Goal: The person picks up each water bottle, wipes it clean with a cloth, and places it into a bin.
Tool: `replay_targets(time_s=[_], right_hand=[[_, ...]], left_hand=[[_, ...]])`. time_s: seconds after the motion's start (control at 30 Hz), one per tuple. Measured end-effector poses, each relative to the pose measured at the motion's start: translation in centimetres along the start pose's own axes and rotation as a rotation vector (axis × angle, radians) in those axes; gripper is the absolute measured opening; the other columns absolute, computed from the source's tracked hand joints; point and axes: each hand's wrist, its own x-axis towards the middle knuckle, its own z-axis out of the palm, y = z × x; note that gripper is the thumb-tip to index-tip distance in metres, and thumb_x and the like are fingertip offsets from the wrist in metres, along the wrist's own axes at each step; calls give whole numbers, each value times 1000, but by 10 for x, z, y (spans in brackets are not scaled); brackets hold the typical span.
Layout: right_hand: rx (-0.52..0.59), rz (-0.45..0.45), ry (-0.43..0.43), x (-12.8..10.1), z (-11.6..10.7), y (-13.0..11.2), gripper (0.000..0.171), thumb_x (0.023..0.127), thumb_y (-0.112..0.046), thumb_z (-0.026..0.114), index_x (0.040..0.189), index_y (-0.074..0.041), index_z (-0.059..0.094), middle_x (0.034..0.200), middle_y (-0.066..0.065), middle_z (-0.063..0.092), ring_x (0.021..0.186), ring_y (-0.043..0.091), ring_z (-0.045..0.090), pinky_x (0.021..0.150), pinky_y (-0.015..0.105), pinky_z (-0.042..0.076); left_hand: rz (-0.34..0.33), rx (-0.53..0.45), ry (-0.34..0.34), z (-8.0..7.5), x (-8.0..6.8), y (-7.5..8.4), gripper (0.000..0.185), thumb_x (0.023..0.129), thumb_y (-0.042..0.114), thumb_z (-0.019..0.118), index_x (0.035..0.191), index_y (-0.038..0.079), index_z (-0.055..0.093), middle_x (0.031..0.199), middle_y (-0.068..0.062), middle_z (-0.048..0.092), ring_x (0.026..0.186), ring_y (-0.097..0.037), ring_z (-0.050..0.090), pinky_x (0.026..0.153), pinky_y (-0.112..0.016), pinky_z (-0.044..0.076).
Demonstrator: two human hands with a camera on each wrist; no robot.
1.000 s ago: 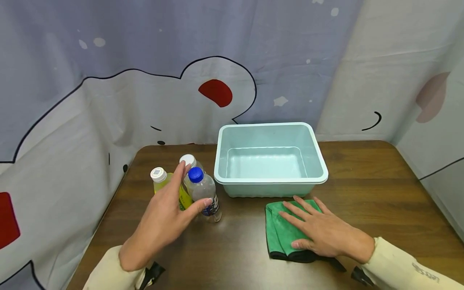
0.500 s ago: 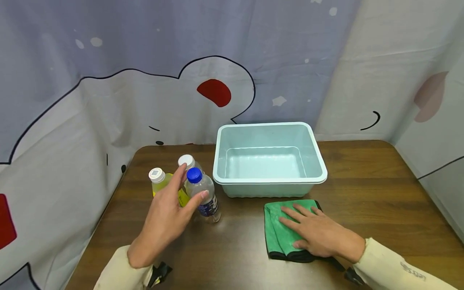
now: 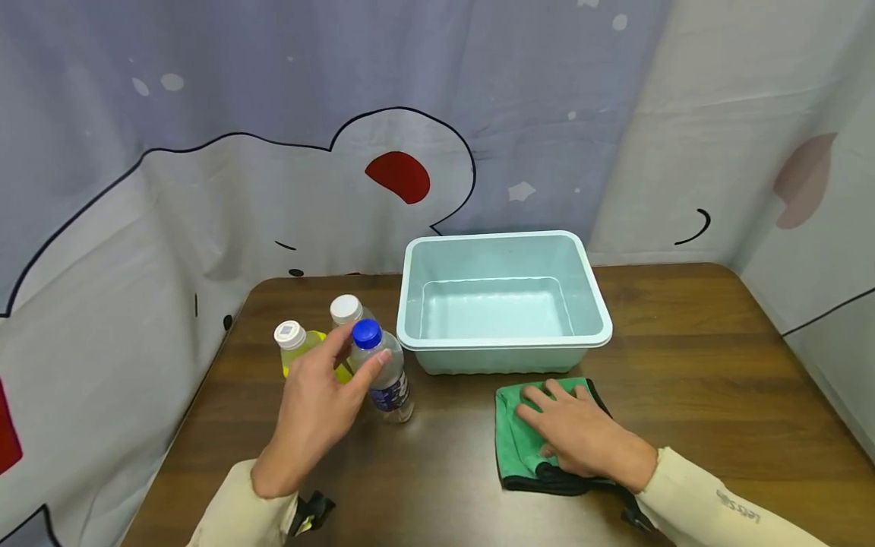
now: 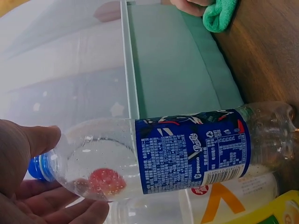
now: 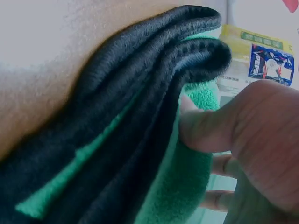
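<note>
The left hand [image 3: 316,401] has closed in since 1 second ago: its thumb and fingers now wrap the neck and shoulder of the blue-capped bottle [image 3: 383,371], a grip that looks ready to lift. The right hand [image 3: 581,434] has drawn its fingers in and now bunches the green cloth [image 3: 514,441], thumb pinching the folded edge in the right wrist view.

The bottle stands upright on the counter [image 3: 690,365], just left of the pale basin [image 3: 504,302]. It is clear plastic with a blue label, seemingly empty. 2 white-capped bottles [image 3: 292,342] stand just behind it.
</note>
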Motion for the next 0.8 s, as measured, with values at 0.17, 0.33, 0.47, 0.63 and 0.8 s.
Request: replay_targets(time_s=[0.17,0.33,0.47,0.63,0.8], right_hand=[[-24,-16,55,3,3,-4,44,84,-26,85,121,-19,62,127,3,58,105,26,54,65,44,46],[-27,-43,141,3,11,-6,36,79,-13,83,109,-20,64,110,-2,58,93,20,50,63,40,45],[4,-60,222,1,17,-4,35,76,-1,76,104,-19,64,103,-4,59,90,16,49,68,42,50],[31,-42,332,-1,21,-2,40,67,7,69,98,-19,63,99,-6,61,90,14,52,67,39,50],[100,-14,460,-1,23,2,38,68,10,62,95,-17,64,94,-7,60,85,13,54,64,30,45]], left_hand=[[-7,-13,7,1,1,-1,46,91,23,82,131,3,68,124,-21,75,112,-40,74,97,-54,59],[-12,-24,20,0,2,-2,42,92,23,82,127,4,71,121,-20,76,111,-38,75,96,-52,60],[-16,-21,32,-2,1,-2,39,91,22,82,125,4,72,117,-20,77,108,-39,76,95,-53,60],[-4,-23,35,-4,1,-3,37,90,22,83,122,5,74,111,-19,78,104,-37,77,92,-51,62],[18,-35,44,-4,1,-1,35,90,21,83,120,5,75,110,-20,78,102,-38,78,90,-52,62]])
